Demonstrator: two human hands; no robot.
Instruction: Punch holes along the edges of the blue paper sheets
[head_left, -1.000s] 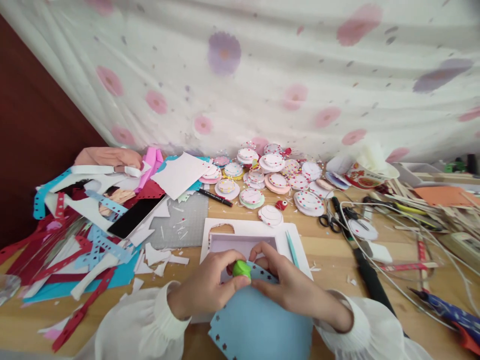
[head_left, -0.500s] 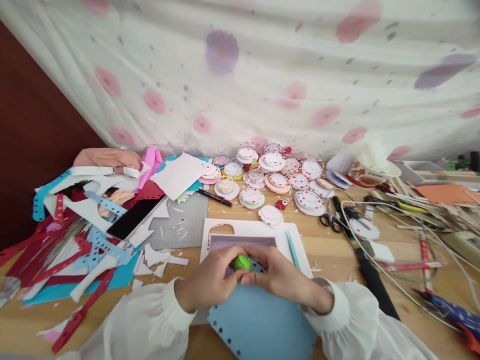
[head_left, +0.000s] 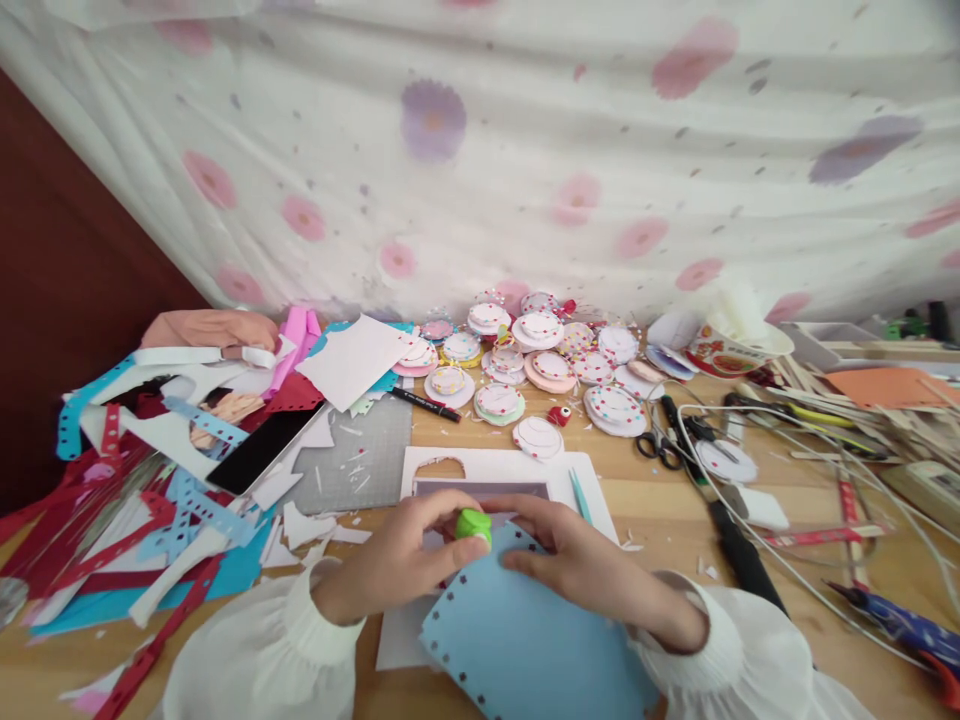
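Observation:
Between the thumb and fingers of my left hand is a small green craft punch. Its far side is hidden by the fingers. My right hand is closed on the far edge of a light blue paper sheet, thumb on top and the other fingers along the edge. Small dark holes run along the sheet's left and far edges. The punch sits at the sheet's far left corner; I cannot tell whether the paper is inside it. Beneath lies a white board with a shallow recess.
Layered paper discs with coloured dots crowd the back, with a small red punch in front. Paper scraps and a phone lie left. Turquoise tweezers, scissors and a white cable are to the right.
Both hands were together around the green punch. My right hand has since come away from it to the right and now grips only the blue sheet, while the left keeps the punch.

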